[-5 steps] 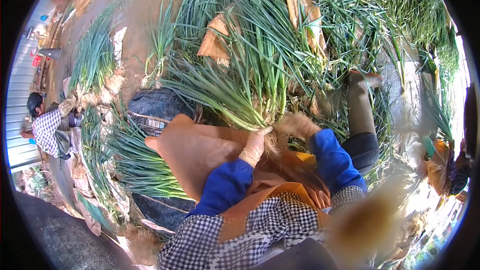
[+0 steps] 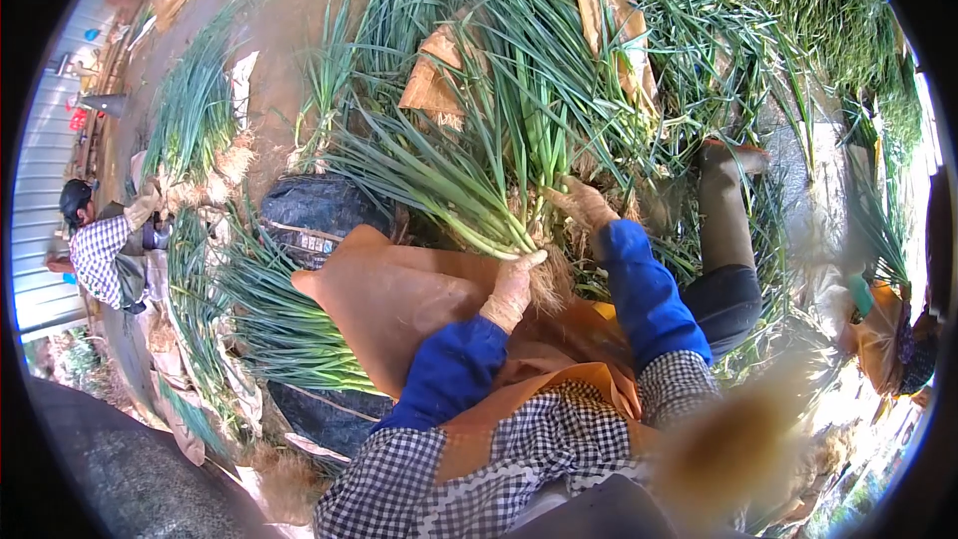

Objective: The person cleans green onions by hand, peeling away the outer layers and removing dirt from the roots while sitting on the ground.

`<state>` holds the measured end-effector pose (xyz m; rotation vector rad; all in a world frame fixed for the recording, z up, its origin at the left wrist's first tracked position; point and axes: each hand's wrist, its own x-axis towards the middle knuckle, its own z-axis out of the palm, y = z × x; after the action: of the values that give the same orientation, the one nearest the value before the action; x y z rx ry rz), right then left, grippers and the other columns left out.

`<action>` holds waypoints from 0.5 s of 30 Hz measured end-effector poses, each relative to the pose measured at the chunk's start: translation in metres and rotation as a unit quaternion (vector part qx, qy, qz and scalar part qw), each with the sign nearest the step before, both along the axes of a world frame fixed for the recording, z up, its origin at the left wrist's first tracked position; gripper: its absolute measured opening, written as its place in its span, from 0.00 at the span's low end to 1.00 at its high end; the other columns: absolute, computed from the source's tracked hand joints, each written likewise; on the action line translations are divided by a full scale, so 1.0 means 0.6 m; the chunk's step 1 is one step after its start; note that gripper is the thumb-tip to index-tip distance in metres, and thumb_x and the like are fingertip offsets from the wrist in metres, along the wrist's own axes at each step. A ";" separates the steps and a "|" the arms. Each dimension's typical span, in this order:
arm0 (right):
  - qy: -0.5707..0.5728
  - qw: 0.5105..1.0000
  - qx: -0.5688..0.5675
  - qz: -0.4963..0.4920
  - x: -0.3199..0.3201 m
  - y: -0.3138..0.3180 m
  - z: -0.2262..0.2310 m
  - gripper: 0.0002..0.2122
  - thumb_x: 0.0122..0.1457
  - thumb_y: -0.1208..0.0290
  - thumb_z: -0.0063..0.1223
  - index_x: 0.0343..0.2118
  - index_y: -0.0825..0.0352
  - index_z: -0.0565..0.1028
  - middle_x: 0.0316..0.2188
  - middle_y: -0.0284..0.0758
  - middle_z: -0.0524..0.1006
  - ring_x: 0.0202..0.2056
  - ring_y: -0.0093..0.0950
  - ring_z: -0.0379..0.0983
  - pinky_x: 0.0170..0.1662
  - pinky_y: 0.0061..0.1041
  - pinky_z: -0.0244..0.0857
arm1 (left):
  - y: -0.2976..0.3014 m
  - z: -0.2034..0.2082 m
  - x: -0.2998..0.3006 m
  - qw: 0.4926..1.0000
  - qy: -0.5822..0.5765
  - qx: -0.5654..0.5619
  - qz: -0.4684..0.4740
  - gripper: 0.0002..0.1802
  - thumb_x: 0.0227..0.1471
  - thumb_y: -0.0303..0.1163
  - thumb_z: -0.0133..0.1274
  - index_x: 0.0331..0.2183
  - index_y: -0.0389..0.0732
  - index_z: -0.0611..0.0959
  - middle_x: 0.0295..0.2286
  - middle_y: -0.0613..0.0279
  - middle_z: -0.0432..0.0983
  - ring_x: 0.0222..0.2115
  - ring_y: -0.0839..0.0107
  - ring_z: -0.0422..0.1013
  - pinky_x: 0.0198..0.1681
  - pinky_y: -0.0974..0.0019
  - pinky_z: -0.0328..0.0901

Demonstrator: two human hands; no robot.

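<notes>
Brown ground (image 2: 284, 35) beyond; left hand (image 2: 513, 287) tight round green onions (image 2: 477, 223), right hand (image 2: 583, 206) half-spread at upright stems (image 2: 546, 152).

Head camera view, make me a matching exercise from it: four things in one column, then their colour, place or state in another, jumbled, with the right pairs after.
Column one
1. Left hand
2. Right hand
3. Sleeve covers
4. Apron

Column two
A. Blue
B. Closed around the lower ends of a bunch of green stalks
C. Brownish orange, spread over the lap
D. Farther from the wearer's body than the other hand

Right pairs: 1-B, 2-D, 3-A, 4-C.
</notes>
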<state>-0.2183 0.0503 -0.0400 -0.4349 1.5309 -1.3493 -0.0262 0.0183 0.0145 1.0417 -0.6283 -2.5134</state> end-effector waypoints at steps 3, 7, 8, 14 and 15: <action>0.183 0.926 0.153 0.291 0.064 -0.055 0.064 0.20 0.58 0.62 0.44 0.49 0.70 0.62 0.44 0.40 0.68 0.46 0.29 0.66 0.45 0.26 0.62 | -0.030 -0.001 0.050 0.998 -0.051 -0.003 0.034 0.12 0.40 0.17 0.50 0.32 0.37 0.77 0.29 0.64 0.72 0.30 0.71 0.69 0.35 0.71 0.66; 0.589 0.720 0.058 0.362 0.128 0.031 0.102 0.10 0.58 0.69 0.41 0.39 0.64 0.71 0.24 0.36 0.72 0.25 0.29 0.70 0.26 0.26 0.68 | -0.022 -0.013 0.045 0.996 -0.037 0.002 0.082 0.12 0.40 0.16 0.49 0.32 0.35 0.76 0.28 0.62 0.73 0.29 0.70 0.70 0.34 0.70 0.67; 0.490 0.790 0.060 0.362 0.129 0.051 0.163 0.09 0.58 0.72 0.41 0.38 0.64 0.72 0.19 0.33 0.70 0.20 0.27 0.66 0.24 0.21 0.66 | -0.022 -0.007 0.043 0.994 -0.009 -0.035 0.104 0.12 0.40 0.16 0.48 0.32 0.35 0.76 0.28 0.62 0.73 0.29 0.69 0.70 0.34 0.69 0.67; 0.584 0.633 0.161 0.482 0.035 0.176 0.134 0.09 0.54 0.68 0.47 0.19 0.60 0.75 0.11 0.33 0.66 0.17 0.25 0.65 0.21 0.21 0.63 | -0.026 -0.037 0.056 0.994 -0.008 -0.074 0.081 0.14 0.39 0.15 0.47 0.34 0.33 0.76 0.30 0.61 0.73 0.32 0.68 0.71 0.38 0.68 0.67; 0.597 0.618 0.189 0.475 0.004 0.167 0.081 0.13 0.53 0.57 0.44 0.25 0.61 0.75 0.21 0.37 0.71 0.24 0.29 0.70 0.27 0.28 0.65 | -0.010 -0.004 0.025 0.993 0.000 -0.094 0.074 0.15 0.39 0.15 0.48 0.35 0.34 0.75 0.31 0.62 0.73 0.33 0.69 0.70 0.38 0.69 0.66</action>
<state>-0.2157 0.1508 0.0087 -1.7882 1.9588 0.3322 -0.0115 0.0124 0.0123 0.9823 -0.7442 -2.2770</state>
